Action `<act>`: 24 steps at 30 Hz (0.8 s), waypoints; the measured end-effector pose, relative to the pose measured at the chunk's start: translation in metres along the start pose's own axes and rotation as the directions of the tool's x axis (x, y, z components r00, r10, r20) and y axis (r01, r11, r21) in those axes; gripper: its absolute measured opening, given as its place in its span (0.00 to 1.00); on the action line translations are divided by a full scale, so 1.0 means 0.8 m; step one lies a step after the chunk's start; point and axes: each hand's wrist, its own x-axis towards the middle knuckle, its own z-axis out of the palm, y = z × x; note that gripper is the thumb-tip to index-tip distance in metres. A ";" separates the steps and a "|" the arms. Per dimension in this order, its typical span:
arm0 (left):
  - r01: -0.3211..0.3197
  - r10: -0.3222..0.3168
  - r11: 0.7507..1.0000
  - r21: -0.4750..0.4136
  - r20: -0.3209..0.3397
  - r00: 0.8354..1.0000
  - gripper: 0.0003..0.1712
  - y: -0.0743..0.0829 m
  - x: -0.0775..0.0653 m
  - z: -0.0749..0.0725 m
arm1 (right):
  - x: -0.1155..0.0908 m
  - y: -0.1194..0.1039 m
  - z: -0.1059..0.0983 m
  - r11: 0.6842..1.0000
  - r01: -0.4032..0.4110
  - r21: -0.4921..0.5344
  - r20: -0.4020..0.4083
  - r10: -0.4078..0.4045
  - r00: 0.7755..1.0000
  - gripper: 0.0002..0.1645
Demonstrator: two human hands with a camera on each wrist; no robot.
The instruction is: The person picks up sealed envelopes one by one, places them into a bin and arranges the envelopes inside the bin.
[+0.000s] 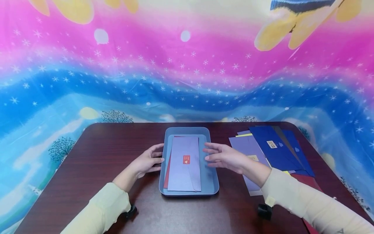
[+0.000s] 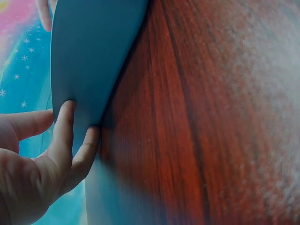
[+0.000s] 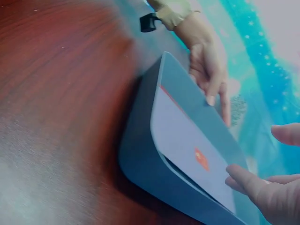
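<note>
A blue-grey tray stands on the table, holding a lilac envelope with a red heart sticker. Part of a red envelope sticks out beneath it on the left. My left hand touches the tray's outer left wall with extended fingers; its thumb is at the rim. Over the tray's right rim my right hand reaches with spread fingers, holding nothing. In the right wrist view its fingertips appear close to the lilac envelope; whether they touch it I cannot tell.
To the right lies an overlapping pile of envelopes, including a blue envelope, a lilac envelope and a red envelope. The dark wood table ends at the back against a patterned cloth.
</note>
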 end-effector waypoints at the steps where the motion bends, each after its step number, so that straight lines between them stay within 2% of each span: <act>1: 0.001 -0.001 1.000 -0.001 0.000 1.000 0.38 0.000 0.000 0.000 | -0.001 -0.002 -0.003 1.000 0.008 -0.005 0.001 -0.008 1.000 0.46; 6: 0.010 -0.010 1.000 -0.003 -0.001 1.000 0.38 0.001 0.001 0.000 | -0.009 -0.017 -0.020 0.998 0.048 -0.045 -0.014 -0.048 0.999 0.40; 11: 0.007 -0.007 1.000 0.002 0.001 1.000 0.38 0.002 0.000 -0.001 | -0.016 -0.029 -0.039 0.987 0.101 -0.126 -0.051 -0.108 0.993 0.33; 16: 0.013 -0.013 1.000 0.001 0.000 1.000 0.37 0.001 -0.001 -0.003 | -0.021 -0.033 -0.063 0.964 0.148 -0.223 -0.108 -0.175 0.979 0.29; 21: 0.014 -0.014 1.000 0.001 0.003 1.000 0.37 0.002 -0.002 -0.002 | -0.032 -0.032 -0.090 0.947 0.164 -0.277 -0.154 -0.213 0.965 0.28; 24: 0.012 -0.012 1.000 0.003 0.008 1.000 0.37 0.003 -0.002 -0.001 | -0.040 -0.030 -0.110 0.923 0.171 -0.344 -0.176 -0.242 0.954 0.28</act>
